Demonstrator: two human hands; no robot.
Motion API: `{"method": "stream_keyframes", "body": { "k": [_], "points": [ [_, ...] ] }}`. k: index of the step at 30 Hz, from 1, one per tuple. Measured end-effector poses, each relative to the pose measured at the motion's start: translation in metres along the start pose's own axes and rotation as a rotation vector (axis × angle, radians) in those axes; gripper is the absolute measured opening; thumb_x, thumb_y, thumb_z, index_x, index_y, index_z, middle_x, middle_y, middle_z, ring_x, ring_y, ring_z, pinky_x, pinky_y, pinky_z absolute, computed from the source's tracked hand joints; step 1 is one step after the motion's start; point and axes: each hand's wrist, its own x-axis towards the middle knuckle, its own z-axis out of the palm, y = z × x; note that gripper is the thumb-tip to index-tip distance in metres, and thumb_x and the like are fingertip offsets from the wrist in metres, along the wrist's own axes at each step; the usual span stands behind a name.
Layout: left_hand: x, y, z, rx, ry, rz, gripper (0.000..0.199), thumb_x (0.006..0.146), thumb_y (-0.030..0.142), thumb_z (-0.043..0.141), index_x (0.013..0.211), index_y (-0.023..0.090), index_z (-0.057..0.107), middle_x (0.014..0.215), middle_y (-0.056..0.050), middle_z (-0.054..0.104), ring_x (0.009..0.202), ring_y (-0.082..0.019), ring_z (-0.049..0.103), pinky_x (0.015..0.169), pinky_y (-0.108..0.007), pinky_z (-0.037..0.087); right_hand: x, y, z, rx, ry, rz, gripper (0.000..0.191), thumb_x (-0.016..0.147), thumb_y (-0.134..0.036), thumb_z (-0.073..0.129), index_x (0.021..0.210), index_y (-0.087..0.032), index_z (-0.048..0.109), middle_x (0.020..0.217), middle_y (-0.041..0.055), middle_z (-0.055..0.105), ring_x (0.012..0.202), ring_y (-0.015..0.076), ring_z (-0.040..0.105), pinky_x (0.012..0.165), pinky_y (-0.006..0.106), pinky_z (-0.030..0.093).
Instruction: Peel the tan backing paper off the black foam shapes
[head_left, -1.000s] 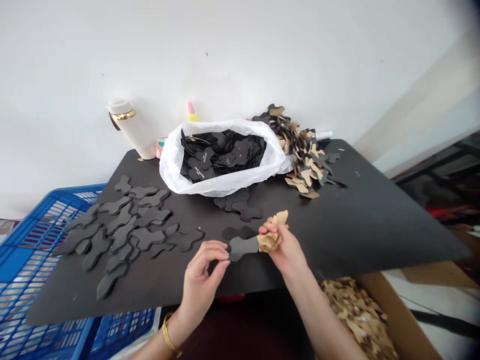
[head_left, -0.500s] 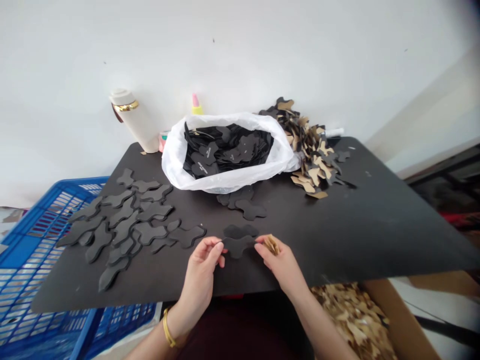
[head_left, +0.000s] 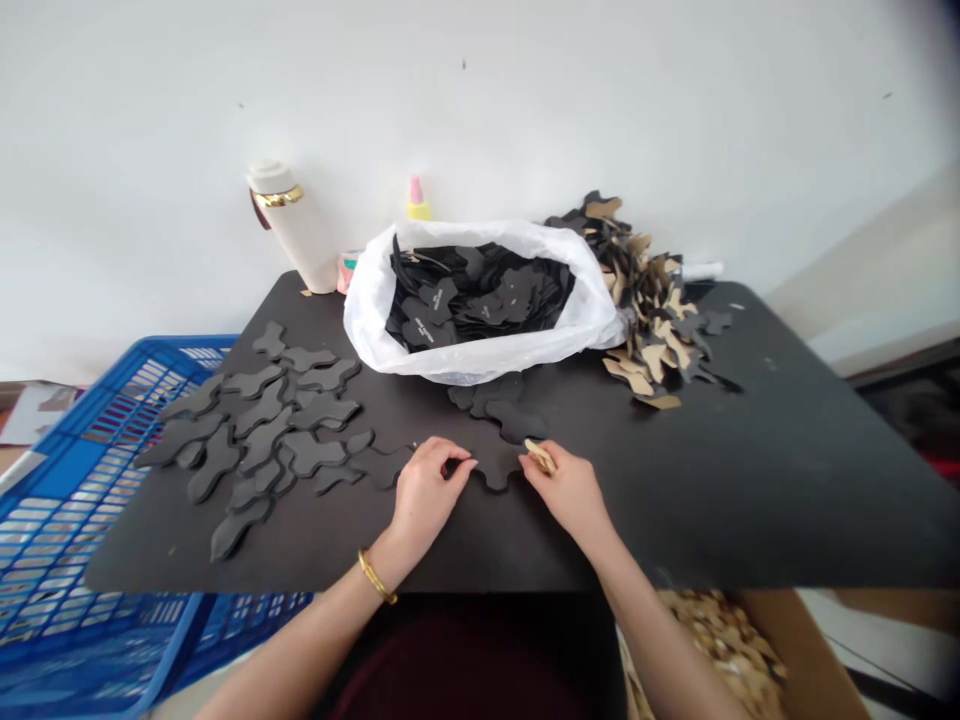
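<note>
A flat, black, wavy-edged pad (head_left: 495,466) lies low over the dark table between my two hands. My left hand (head_left: 431,490) pinches its left end between thumb and fingertips. At the opposite end, my right hand (head_left: 568,492) has thumb and finger closed on the pad. Tan paper scraps (head_left: 541,456) are tucked in the fingers of that same hand. The second pad seen beneath it earlier is now covered. Just beyond are a few loose black pads (head_left: 514,420), partly under the front of a white plastic bag (head_left: 457,368).
Stacked black pads (head_left: 262,440) spread over the table's left side. The bag holds many pads; a heap of black and tan pieces (head_left: 660,330) is beside it. A white tumbler (head_left: 304,235) stands behind. Below are a blue basket (head_left: 67,500) and a box of tan scraps (head_left: 724,640).
Both hands have moved a little forward and lowered the held pad over the one lying behind it. The whole view has shifted slightly.
</note>
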Motion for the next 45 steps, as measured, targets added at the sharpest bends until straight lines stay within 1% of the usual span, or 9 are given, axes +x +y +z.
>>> {"method": "stream_keyframes", "body": {
  "k": [5,19,24,29,31,33,37,41,45],
  "points": [
    [0.002,0.000,0.003,0.184,-0.042,0.030,0.002,0.084,0.018,0.069,0.083,0.020,0.067,0.084,-0.001,0.069,0.071,-0.017,0.057,0.072,-0.030,0.044,0.000,0.001,0.003,-0.110,-0.038,0.036,0.021,0.085,-0.043,0.053,0.078,-0.024,0.059,0.066,0.0022,0.062,0.062,0.0197,0.058,0.059,0.027,0.032],
    [0.001,0.004,0.006,0.363,-0.113,0.031,0.004,0.086,0.017,0.066,0.085,0.020,0.064,0.091,-0.003,0.066,0.088,-0.020,0.061,0.072,-0.029,0.046,-0.001,-0.011,0.004,-0.389,-0.087,0.024,0.016,0.091,-0.034,0.054,0.083,-0.022,0.062,0.082,0.0068,0.072,0.072,0.0209,0.065,0.056,0.027,0.027],
    [0.010,0.005,0.004,0.475,-0.216,-0.011,0.005,0.088,0.024,0.066,0.085,0.022,0.062,0.095,-0.002,0.063,0.093,-0.021,0.062,0.067,-0.028,0.046,0.002,-0.017,0.001,-0.553,-0.127,0.047,0.022,0.091,-0.043,0.056,0.086,-0.022,0.063,0.082,0.0071,0.073,0.074,0.0237,0.069,0.056,0.026,0.029],
    [0.024,0.004,-0.009,0.585,-0.302,-0.068,0.028,0.082,0.038,0.074,0.092,0.017,0.057,0.085,-0.004,0.065,0.075,-0.025,0.066,0.061,-0.034,0.049,0.007,-0.017,-0.008,-0.676,-0.105,0.050,0.040,0.087,-0.056,0.060,0.093,-0.017,0.062,0.080,0.0134,0.071,0.076,0.0301,0.070,0.059,0.030,0.039],
    [0.026,0.006,-0.013,0.646,-0.306,0.028,0.031,0.083,0.037,0.072,0.096,0.014,0.057,0.089,-0.008,0.066,0.081,-0.028,0.066,0.064,-0.037,0.051,0.008,-0.011,-0.011,-0.661,-0.073,0.103,0.052,0.080,-0.065,0.063,0.095,-0.015,0.061,0.080,0.0155,0.071,0.077,0.0327,0.070,0.059,0.032,0.041],
    [0.025,0.009,-0.012,0.664,-0.292,0.289,0.025,0.089,0.027,0.065,0.108,0.011,0.058,0.108,-0.014,0.066,0.103,-0.031,0.063,0.081,-0.042,0.052,0.007,0.001,-0.016,-0.542,-0.061,0.101,0.051,0.078,-0.066,0.064,0.093,-0.017,0.060,0.078,0.0122,0.071,0.075,0.0307,0.069,0.060,0.031,0.042],
    [0.017,0.012,0.005,0.549,-0.407,0.825,0.050,0.096,0.027,0.053,0.142,0.013,0.041,0.152,-0.012,0.043,0.144,-0.030,0.032,0.117,-0.048,0.026,0.014,0.040,-0.038,-0.156,0.149,0.075,0.038,0.088,-0.060,0.052,0.083,-0.023,0.059,0.070,0.0026,0.068,0.067,0.0210,0.065,0.063,0.027,0.042],
    [0.015,0.008,0.021,0.479,-0.543,0.947,0.060,0.100,0.042,0.045,0.153,0.020,0.026,0.159,-0.005,0.032,0.149,-0.025,0.022,0.122,-0.047,0.015,0.039,0.086,-0.079,-0.103,0.497,0.280,0.033,0.088,-0.052,0.052,0.099,-0.022,0.064,0.085,0.0062,0.072,0.080,0.0233,0.067,0.071,0.028,0.044],
    [0.017,-0.002,0.010,0.498,-0.586,0.982,0.059,0.102,0.040,0.040,0.155,0.023,0.021,0.159,-0.002,0.031,0.149,-0.022,0.023,0.123,-0.044,0.010,0.073,0.125,-0.113,-0.149,0.553,0.441,0.044,0.086,-0.044,0.055,0.122,-0.020,0.060,0.105,0.0120,0.072,0.094,0.0268,0.066,0.077,0.031,0.045]
  ]
}}
